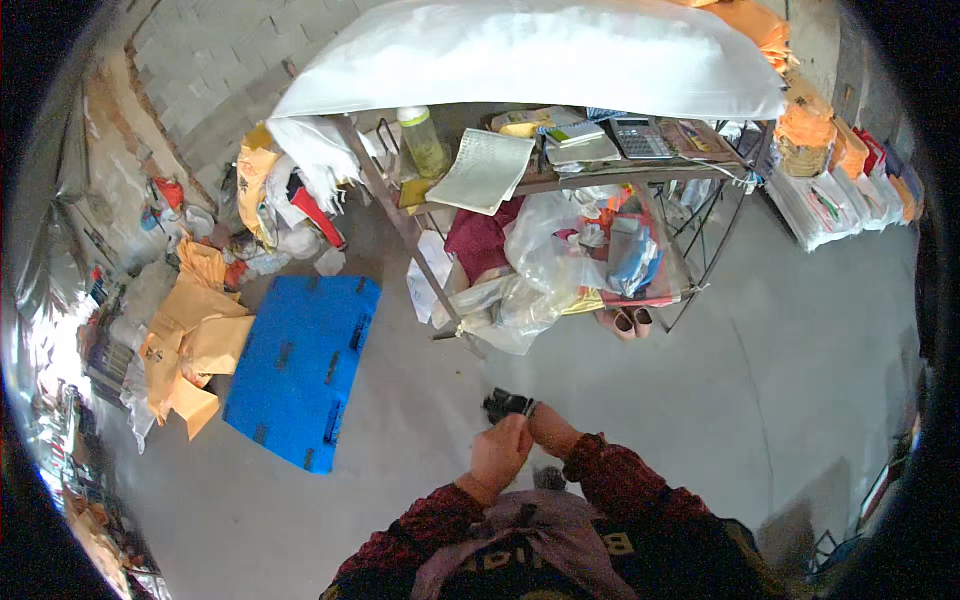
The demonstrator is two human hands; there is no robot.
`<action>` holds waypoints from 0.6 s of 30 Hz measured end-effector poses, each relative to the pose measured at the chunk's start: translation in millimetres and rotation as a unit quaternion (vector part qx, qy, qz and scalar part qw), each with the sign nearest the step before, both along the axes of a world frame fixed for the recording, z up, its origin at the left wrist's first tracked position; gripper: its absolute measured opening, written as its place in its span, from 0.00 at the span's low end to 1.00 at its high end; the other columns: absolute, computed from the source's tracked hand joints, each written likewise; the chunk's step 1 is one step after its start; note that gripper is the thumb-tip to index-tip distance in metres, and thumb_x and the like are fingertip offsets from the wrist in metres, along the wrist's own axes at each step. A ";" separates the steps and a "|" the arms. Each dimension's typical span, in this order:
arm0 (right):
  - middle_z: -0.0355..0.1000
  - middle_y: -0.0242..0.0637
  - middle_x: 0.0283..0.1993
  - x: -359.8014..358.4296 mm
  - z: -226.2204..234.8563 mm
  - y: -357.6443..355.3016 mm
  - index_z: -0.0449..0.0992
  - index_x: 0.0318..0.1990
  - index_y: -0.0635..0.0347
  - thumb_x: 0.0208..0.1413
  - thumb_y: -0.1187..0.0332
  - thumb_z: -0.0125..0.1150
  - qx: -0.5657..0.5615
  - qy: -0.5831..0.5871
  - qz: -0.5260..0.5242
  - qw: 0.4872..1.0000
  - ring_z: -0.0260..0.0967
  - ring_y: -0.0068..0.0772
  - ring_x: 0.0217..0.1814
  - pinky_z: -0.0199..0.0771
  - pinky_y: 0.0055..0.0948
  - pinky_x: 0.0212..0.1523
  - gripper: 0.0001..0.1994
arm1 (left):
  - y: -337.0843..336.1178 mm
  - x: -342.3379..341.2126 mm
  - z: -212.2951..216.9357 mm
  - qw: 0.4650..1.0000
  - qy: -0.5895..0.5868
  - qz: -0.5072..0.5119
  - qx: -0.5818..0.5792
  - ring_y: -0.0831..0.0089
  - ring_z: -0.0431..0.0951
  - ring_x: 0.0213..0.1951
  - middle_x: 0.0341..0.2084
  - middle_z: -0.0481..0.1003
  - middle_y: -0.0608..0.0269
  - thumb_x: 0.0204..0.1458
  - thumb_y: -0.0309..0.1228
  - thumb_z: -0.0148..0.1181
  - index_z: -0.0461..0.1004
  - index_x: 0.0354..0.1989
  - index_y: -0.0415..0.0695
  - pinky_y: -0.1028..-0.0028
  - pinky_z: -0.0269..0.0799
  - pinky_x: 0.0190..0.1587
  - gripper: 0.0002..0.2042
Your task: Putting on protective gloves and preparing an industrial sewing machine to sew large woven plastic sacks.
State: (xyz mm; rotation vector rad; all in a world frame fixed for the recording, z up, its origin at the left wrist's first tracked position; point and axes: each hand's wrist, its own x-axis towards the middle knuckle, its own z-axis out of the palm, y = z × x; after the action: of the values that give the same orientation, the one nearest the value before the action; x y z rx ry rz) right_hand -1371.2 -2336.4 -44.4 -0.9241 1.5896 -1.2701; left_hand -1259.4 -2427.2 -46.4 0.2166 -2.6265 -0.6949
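Dark red patterned sleeves (pixel 610 480) are coming in from the lower edge, belonging to a person who is standing on a grey concrete floor (pixel 800 330) and looking down. Both hands are meeting in front of the body. The left hand (pixel 500 450) is curling closed around a small black object (pixel 507 404), which is sticking out just above the fingers. The right hand (pixel 548 428) is pressing against the same object from the other side, fingers folded onto it. What kind of object it is cannot be told.

Beyond the hands, a metal-framed table (pixel 560 180) is carrying a white notepad (pixel 484 170), a grey calculator (pixel 640 138) and a clear yellowish plastic bottle (pixel 424 140), with a large white sack (pixel 540 50) lying across the top. Clear plastic bags (pixel 540 270) are bulging beneath it. To the left, a flat blue plastic pallet (pixel 300 370) is lying on the floor, just beside crumpled yellow-brown paper envelopes (pixel 195 340).
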 end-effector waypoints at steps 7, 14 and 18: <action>0.68 0.40 0.55 -109.5 -13.6 -76.0 0.66 0.57 0.55 0.49 0.69 0.55 -0.013 0.525 -0.033 0.850 0.66 0.44 0.55 0.65 0.35 0.55 0.24 | -52.8 -86.8 -32.7 0.979 -0.107 0.112 0.133 0.45 0.74 0.29 0.25 0.73 0.51 0.48 0.33 0.56 0.64 0.40 0.46 0.52 0.68 0.30 0.13; 0.66 0.41 0.57 -180.9 -25.1 -105.7 0.65 0.57 0.56 0.51 0.69 0.54 -0.067 0.358 -0.214 0.906 0.65 0.40 0.57 0.64 0.35 0.58 0.23 | -108.0 -185.2 -38.2 0.984 -0.150 0.002 0.093 0.46 0.75 0.26 0.21 0.74 0.48 0.47 0.33 0.56 0.65 0.42 0.45 0.51 0.68 0.27 0.14; 0.66 0.39 0.57 -214.8 -12.0 -132.0 0.62 0.58 0.66 0.59 0.72 0.47 -0.074 0.213 -0.354 0.908 0.65 0.32 0.58 0.65 0.30 0.58 0.19 | -140.7 -234.0 -15.0 0.964 -0.165 -0.114 0.174 0.44 0.75 0.26 0.19 0.72 0.45 0.47 0.28 0.55 0.64 0.41 0.42 0.51 0.67 0.27 0.13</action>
State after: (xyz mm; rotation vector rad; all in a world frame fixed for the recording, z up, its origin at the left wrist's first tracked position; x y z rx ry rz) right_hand -1586.1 -2468.4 -56.4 -0.7673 2.3340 -1.7833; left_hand -1493.4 -2567.9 -61.4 0.1396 -2.8522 -1.3028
